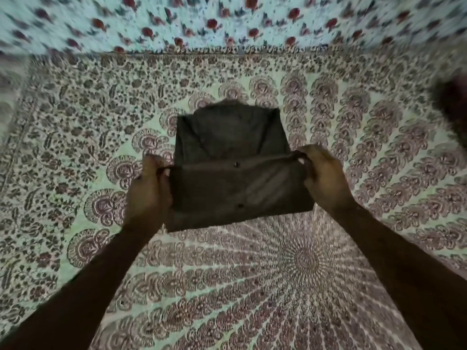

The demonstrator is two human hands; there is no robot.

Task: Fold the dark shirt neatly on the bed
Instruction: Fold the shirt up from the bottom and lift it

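- The dark, soft cotton-looking button shirt lies in the middle of the bed, on the pale green bedspread printed with brown mandala motifs, already narrowed to a tidy rectangle with the collar end pointing away from the person.
- The near panel is lifted off the spread and being carried up and over toward the collar; two small buttons show on it.
- Left hand pinches the left corner of that raised edge, thumb on top, fingers curled beneath the cloth.
- Right hand pinches the right corner the same way, so the edge runs taut and level between them.
- Both forearms reach forward from the bottom corners, wrists roughly level, hands well apart at the shirt's width.
- This looks like light, limp fabric: it will sag in the middle unless the corners stay stretched, so the corners are the right hold.
- Beyond the spread, a white cloth with red flowers is blurred.
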